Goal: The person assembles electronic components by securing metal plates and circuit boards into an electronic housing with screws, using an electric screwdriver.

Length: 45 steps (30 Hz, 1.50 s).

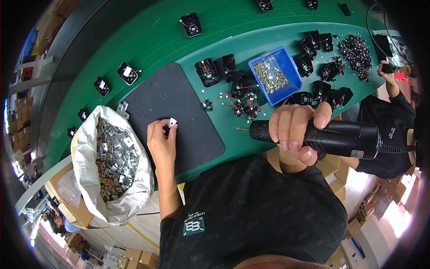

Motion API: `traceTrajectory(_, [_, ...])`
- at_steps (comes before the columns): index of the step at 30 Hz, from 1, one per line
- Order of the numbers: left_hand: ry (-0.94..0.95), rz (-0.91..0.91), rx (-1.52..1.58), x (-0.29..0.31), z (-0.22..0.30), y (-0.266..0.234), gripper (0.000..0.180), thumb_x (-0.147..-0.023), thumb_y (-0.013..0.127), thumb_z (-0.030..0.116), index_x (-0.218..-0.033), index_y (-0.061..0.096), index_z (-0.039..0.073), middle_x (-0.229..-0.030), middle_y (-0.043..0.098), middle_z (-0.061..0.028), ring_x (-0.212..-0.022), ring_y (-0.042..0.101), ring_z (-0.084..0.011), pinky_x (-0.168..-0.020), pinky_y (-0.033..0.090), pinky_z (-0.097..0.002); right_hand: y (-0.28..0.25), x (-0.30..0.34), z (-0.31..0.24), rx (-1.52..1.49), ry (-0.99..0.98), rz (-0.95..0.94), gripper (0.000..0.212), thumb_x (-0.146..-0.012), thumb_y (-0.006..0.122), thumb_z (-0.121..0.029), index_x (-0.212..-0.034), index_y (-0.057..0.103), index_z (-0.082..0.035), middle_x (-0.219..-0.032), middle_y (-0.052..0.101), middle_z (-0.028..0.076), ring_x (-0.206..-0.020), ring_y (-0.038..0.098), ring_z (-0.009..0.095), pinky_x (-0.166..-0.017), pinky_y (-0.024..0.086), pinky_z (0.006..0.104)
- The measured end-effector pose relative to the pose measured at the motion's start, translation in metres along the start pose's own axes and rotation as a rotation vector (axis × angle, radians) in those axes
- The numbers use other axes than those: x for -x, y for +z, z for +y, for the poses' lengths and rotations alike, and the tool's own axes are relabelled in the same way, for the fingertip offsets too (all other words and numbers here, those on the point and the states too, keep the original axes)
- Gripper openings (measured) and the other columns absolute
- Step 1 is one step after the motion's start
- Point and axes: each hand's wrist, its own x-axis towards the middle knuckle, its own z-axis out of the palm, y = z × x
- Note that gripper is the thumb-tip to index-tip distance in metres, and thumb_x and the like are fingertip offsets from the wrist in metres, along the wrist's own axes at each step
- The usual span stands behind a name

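A small metal bracket (pixel 172 122) with a hole is pinched between the thumb and fingers of my left hand (pixel 161 138), just over the black mat (pixel 175 89). My right hand (pixel 299 130) is wrapped round a black electric screwdriver (pixel 345 136), held level with its bit pointing left. Left of the mat stands a white woven sack (pixel 87 148), its top rolled open, full of loose metal brackets (pixel 117 154). Beyond the screwdriver is a blue bin (pixel 294 80) with many small screws (pixel 270 77). Small wired parts (pixel 244 105) lie between the mat and the bin.
Black plastic housings (pixel 207 72) with red wires stand on the green table around the bin. More housings (pixel 191 25) sit on the green belt (pixel 152 33) behind. A dark pile of small parts (pixel 355 51) lies far right, near another person's hand (pixel 386 71).
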Motion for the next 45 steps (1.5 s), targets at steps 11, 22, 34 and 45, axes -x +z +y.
traceTrajectory(11, [0.144, 0.012, 0.250, -0.116, 0.062, 0.040, 0.014, -0.075, 0.076, 0.011, -0.079, 0.067, 0.002, -0.073, 0.062, -0.0060, -0.060, 0.055, -0.0140, -0.057, 0.046, -0.0281, -0.015, -0.001, 0.001, -0.019, -0.032, 0.032, 0.046, -0.077, 0.073, -0.005, -0.112, 0.044, -0.011, -0.071, 0.057, 0.000, -0.063, 0.057, 0.015, -0.062, 0.048, 0.0310])
traceTrajectory(22, [0.545, 0.093, -0.085, -0.231, 0.099, 0.053, 0.014, -0.071, 0.076, 0.017, -0.081, 0.071, 0.008, -0.094, 0.061, -0.0080, -0.099, 0.056, -0.0266, -0.083, 0.046, -0.0389, -0.024, -0.001, -0.001, -0.006, -0.037, 0.031, 0.050, -0.072, 0.075, -0.001, -0.112, 0.046, -0.007, -0.070, 0.058, 0.002, -0.062, 0.059, 0.016, -0.061, 0.051, 0.0319])
traceTrajectory(34, [0.344, -0.080, 0.045, -0.252, 0.090, 0.066, 0.022, -0.074, 0.074, 0.015, -0.093, 0.069, 0.004, -0.098, 0.068, -0.0121, -0.088, 0.066, -0.0278, -0.079, 0.050, -0.0367, -0.026, -0.003, -0.001, -0.003, -0.012, 0.034, 0.049, -0.073, 0.074, -0.001, -0.113, 0.045, -0.007, -0.071, 0.058, 0.002, -0.062, 0.058, 0.016, -0.061, 0.050, 0.0319])
traceTrajectory(45, [0.248, -0.145, 0.079, -0.163, 0.053, 0.000, 0.027, -0.076, 0.071, 0.009, -0.102, 0.068, 0.004, -0.093, 0.068, -0.0113, -0.075, 0.063, -0.0216, -0.069, 0.049, -0.0305, -0.011, -0.002, 0.004, -0.016, 0.039, -0.008, 0.054, -0.075, 0.072, -0.003, -0.119, 0.042, -0.011, -0.071, 0.056, 0.001, -0.063, 0.057, 0.016, -0.062, 0.049, 0.0319])
